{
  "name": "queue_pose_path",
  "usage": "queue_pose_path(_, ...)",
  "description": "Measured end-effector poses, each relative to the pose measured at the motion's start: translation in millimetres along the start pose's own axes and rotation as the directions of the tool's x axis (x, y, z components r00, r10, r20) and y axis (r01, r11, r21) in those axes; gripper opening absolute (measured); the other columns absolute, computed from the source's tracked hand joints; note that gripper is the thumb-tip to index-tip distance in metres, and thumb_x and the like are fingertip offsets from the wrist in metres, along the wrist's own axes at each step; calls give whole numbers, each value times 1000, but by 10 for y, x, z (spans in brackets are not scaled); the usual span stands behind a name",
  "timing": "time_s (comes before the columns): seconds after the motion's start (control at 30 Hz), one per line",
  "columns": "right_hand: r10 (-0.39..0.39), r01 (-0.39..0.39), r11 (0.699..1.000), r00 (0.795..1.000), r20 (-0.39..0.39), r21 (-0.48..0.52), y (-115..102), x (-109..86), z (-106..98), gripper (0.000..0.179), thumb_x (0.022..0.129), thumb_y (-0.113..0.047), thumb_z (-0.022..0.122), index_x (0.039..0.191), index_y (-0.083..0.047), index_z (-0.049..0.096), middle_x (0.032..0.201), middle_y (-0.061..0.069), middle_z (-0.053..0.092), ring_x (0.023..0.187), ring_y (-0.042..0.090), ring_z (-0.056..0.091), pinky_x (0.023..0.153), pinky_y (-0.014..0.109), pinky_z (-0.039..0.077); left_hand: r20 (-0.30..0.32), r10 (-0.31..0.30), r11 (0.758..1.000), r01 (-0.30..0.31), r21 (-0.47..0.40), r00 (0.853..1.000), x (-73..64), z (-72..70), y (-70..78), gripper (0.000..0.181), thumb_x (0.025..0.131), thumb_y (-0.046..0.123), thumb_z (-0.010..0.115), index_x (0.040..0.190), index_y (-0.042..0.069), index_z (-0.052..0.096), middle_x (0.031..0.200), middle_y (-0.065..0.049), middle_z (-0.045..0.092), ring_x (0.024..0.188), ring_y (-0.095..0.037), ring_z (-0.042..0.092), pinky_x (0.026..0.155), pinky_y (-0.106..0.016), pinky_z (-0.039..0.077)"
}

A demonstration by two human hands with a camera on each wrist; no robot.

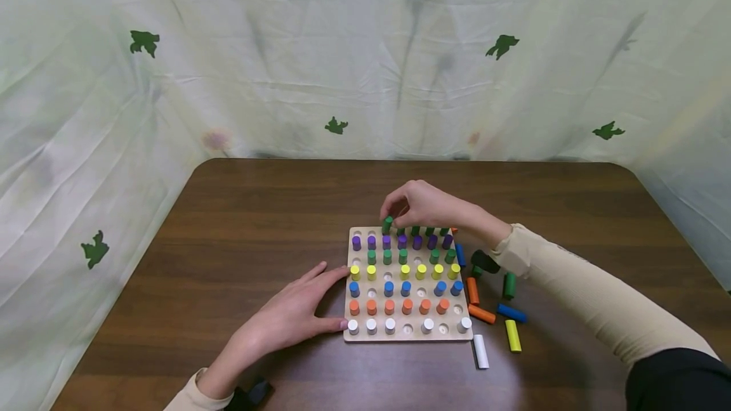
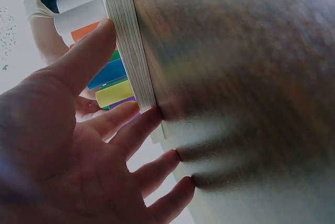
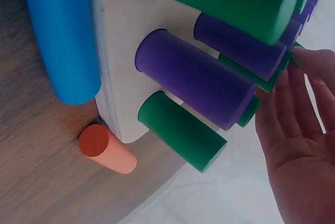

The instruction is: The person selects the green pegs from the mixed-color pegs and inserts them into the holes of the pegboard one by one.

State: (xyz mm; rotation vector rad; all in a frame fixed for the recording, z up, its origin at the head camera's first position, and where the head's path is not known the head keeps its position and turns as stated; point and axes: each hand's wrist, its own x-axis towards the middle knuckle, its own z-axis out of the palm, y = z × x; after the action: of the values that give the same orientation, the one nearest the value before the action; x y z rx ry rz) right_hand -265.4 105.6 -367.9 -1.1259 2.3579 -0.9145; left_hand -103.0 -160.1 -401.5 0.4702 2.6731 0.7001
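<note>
A pale wooden pegboard [image 1: 400,337] holds rows of coloured pegs: white, orange, blue, yellow, green, purple and, at the far edge, green again. Some holes show no peg. My right hand [image 1: 421,203] pinches a green peg [image 1: 387,225] between thumb and fingers at the far row, toward its left end. The peg stands upright, its lower end over the board's far edge in the head view. My left hand [image 1: 291,311] lies along the board's left side, fingers extended, with thumb tip and fingertips right at the edge.
Loose pegs lie right of the board on the brown table [image 1: 257,208]: a white peg [image 1: 481,352], a yellow peg [image 1: 513,336], a blue peg [image 1: 511,313], a green peg [image 1: 509,285] and several others. A pale curtain [image 1: 365,49] with green leaf shapes hangs behind the table.
</note>
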Motion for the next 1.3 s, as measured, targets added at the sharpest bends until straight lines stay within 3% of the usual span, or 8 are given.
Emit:
queue_pose_path(0.3, 37, -36, 999, 999, 38, -22, -45, 23, -2, 14, 88, -5, 73, 100, -12, 74, 95, -2, 72, 87, 11, 66, 77, 28, 55, 1, 1, 1000, -1, 5, 1000, 12, 11, -16, 81, 81, 49, 78, 150, 23, 43, 151, 0, 43, 147, -28, 22, 108, -60, 30)
queue_pose_path(1.3, 88, -83, 993, 995, 56, -83, -56, 29, 49, 12, 90, -14, 73, 102, -13, 73, 92, -7, 69, 84, 9, 64, 77, 27, 53, -15, 14, 1000, -14, 14, 1000, -12, 9, -20, 81, 80, 47, 79, 149, 23, 44, 151, 1, 43, 146, -27, 24, 108, -59, 31)
